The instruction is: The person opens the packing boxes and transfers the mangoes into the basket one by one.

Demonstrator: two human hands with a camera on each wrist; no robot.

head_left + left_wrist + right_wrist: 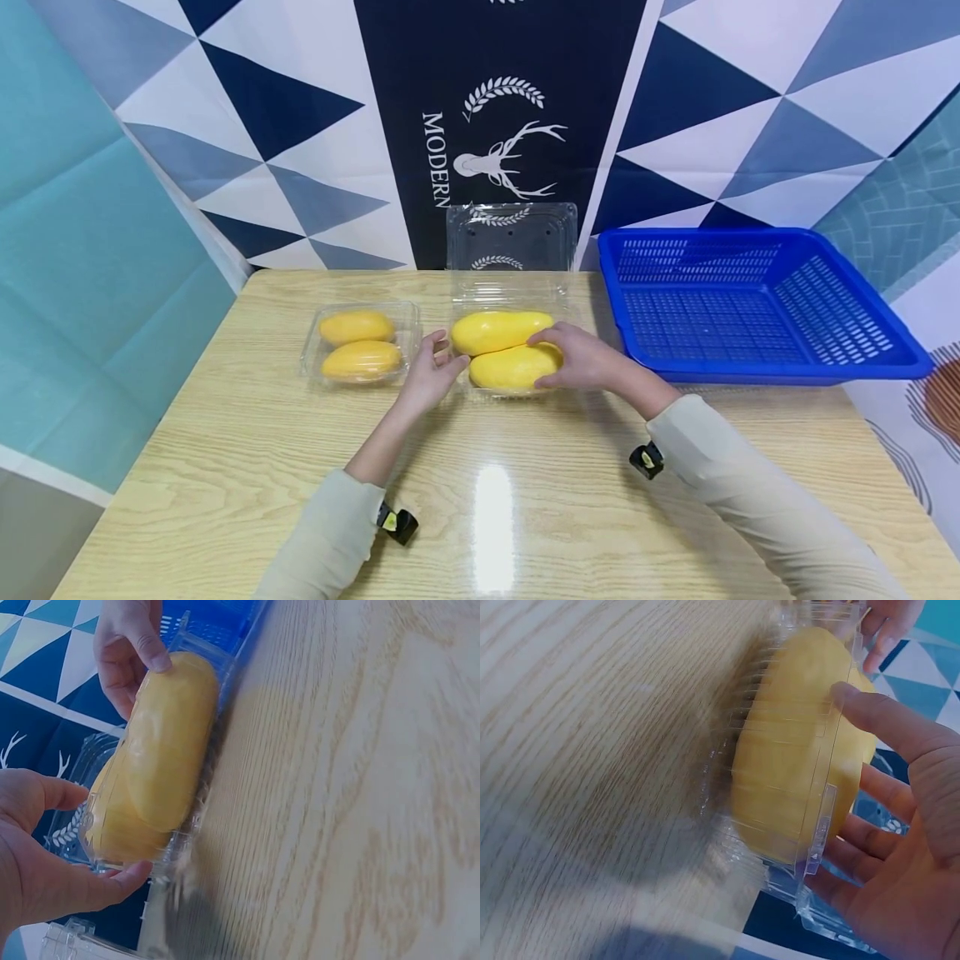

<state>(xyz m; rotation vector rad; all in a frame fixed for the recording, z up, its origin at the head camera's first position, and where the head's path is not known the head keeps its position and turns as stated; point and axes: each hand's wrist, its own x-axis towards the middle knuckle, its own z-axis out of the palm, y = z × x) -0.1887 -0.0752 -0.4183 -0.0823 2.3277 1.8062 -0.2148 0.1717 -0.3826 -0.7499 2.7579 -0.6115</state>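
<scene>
Two yellow mangoes lie side by side in a clear plastic clamshell box (512, 287) whose lid stands raised at the back. My right hand (577, 357) curves around the right end of the front mango (510, 368); its thumb rests on the fruit in the right wrist view, with the fingers around the end. The rear mango (495, 332) lies just behind. At the box's left end is my left hand (431, 379), fingers loosely spread, thumb by the corner. In the left wrist view, its thumb and forefinger lie near the box wall.
Left of the hands sits another clear box (408, 321) with two orange-yellow mangoes (362, 360). A blue perforated plastic basket (750, 367) stands at the right. Behind the wooden table (337, 467) hangs a patterned cloth (300, 125).
</scene>
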